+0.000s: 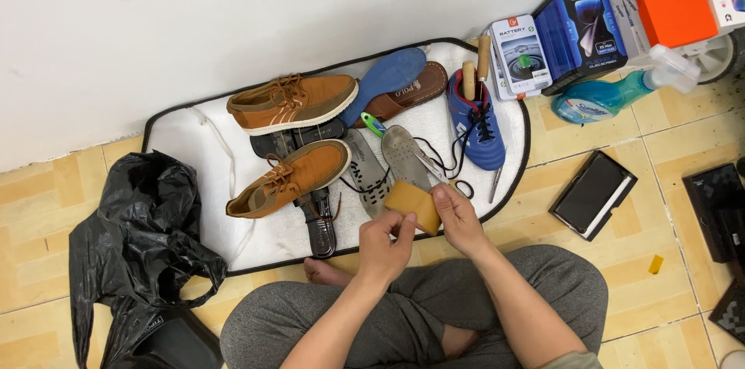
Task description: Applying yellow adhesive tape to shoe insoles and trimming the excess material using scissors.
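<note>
Below, a white mat with black edge [194, 136] lies on the tiled floor against the wall, and it carries most of the things. At its left side sits a crumpled black plastic bag [132, 237]. On the mat lie two tan lace-up shoes [293, 101], one above the other, with black sandals partly under them. More to the right are a blue insole [386, 78], a brown sandal [415, 90], a grey insole [403, 155] and a blue sneaker [477, 124] with a wooden handle standing in it. Beyond the mat, near the wall, a blue spray bottle [605, 97] lies beside some boxes.

In front of the crossed legs, both hands hold a small tan block [413, 204], which looks like a sponge, just over the near edge of the mat. The left hand [384, 241] is closed around its lower corner with curled fingers. The right hand [458, 218] pinches its right side between thumb and fingers.
</note>
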